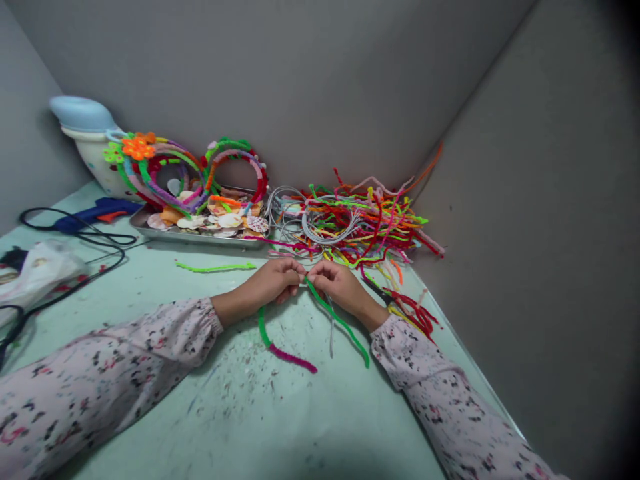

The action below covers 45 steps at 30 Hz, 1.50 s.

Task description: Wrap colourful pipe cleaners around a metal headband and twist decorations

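Two hands are meeting above the middle of the tabletop [320, 427], thumbs and forefingers pressed together. The left hand [279, 280] is pinching at the upper end of a green pipe cleaner [346, 328], its other fingers curling inward; the right hand [340, 287] is pinching the same piece just beside it. Gripping so close together is probably giving fine control over thin, bendy material. The free end is trailing toward the near edge, beside a grey wire [331, 333], perhaps to avoid tangling. A green-and-magenta strip [291, 359] is curving out from under the left hand; the fingers are hiding whether it is joining the pinched piece.

Toward the far edge, a metal tray [200, 238] is holding shells [227, 221] and looped headbands [263, 183], its rim likely stopping loose pieces from scattering. Spare pipe cleaners [387, 223] are lying heaped by the far right corner, seemingly within easy reach. A glue gun [93, 215] is resting near the far left corner, well apart from the hands.
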### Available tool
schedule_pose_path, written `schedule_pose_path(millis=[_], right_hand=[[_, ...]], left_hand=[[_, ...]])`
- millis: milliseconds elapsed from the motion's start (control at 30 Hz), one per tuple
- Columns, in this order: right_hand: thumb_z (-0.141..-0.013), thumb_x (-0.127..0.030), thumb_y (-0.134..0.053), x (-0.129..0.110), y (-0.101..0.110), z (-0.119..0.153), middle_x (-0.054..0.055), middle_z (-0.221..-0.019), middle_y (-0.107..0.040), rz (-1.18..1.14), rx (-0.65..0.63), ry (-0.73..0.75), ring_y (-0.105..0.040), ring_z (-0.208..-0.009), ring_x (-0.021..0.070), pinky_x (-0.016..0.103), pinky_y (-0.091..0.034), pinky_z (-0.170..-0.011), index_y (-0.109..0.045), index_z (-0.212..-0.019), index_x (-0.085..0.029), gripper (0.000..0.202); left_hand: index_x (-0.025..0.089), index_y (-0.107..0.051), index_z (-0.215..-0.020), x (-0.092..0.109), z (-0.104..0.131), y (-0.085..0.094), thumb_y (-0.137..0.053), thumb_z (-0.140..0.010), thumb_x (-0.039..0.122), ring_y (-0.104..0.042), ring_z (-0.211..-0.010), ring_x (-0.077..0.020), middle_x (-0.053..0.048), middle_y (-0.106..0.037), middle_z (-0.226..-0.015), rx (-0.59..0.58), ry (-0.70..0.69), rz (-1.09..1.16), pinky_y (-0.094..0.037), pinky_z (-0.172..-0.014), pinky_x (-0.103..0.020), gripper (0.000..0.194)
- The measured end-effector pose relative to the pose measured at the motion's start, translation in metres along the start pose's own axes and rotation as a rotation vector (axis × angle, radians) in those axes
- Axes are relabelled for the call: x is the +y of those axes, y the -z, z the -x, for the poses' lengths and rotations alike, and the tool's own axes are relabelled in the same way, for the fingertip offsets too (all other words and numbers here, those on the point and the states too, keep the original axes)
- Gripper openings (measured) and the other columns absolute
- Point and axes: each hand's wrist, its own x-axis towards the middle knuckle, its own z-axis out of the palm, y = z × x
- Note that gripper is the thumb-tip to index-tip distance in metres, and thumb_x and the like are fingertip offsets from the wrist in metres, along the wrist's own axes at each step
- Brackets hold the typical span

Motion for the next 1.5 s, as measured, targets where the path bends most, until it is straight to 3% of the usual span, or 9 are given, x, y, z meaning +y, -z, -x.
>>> schedule_pose_path(millis=[267,600,867,1500], right_hand=[[-0.081,-0.033,-0.057,0.0061,-0.0016,-0.0011,-0.005,-0.065,-0.051,0.040,-0.012,0.061,-0.043,-0.054,0.0094,0.022,-0.034,-0.052,-0.057,-0.082,-0.018,0.014],[-0.085,-0.025,-0.055,0.0100,-0.0020,0.0011,-0.002,-0.073,-0.060,0.371,0.049,0.212,-0.050,-0.061,0.0105,0.023,-0.037,-0.058,-0.061,-0.090,-0.019,0.010],[-0.081,-0.024,-0.056,0.0076,0.0023,0.0023,-0.005,-0.067,-0.053,0.035,-0.023,0.074,-0.046,-0.056,0.0098,0.022,-0.037,-0.055,-0.060,-0.087,-0.018,0.009],[-0.075,-0.020,-0.056,0.0100,0.0011,0.0009,-0.005,-0.066,-0.053,0.088,-0.003,0.076,-0.045,-0.055,0.0093,0.021,-0.036,-0.053,-0.060,-0.087,-0.019,0.013]], left_hand=[[0.016,-0.054,-0.082,0.0043,0.0006,-0.0011,-0.053,-0.079,0.017,-0.037,-0.031,-0.0042,0.005,-0.054,-0.050,-0.005,0.021,0.009,-0.025,-0.032,-0.015,0.003],[0.017,-0.054,-0.082,-0.0021,-0.0035,0.0025,-0.053,-0.080,0.018,-0.038,-0.031,-0.0041,0.005,-0.055,-0.051,-0.025,0.013,0.015,-0.025,-0.030,-0.015,0.002],[0.017,-0.054,-0.082,-0.0005,-0.0028,0.0005,-0.053,-0.080,0.020,-0.038,-0.030,-0.0043,0.005,-0.055,-0.050,-0.029,0.022,0.007,-0.026,-0.030,-0.015,0.003],[0.017,-0.055,-0.082,0.0005,-0.0019,0.0003,-0.055,-0.079,0.021,-0.038,-0.030,-0.0047,0.005,-0.055,-0.050,-0.016,0.036,0.007,-0.025,-0.030,-0.015,0.005]])
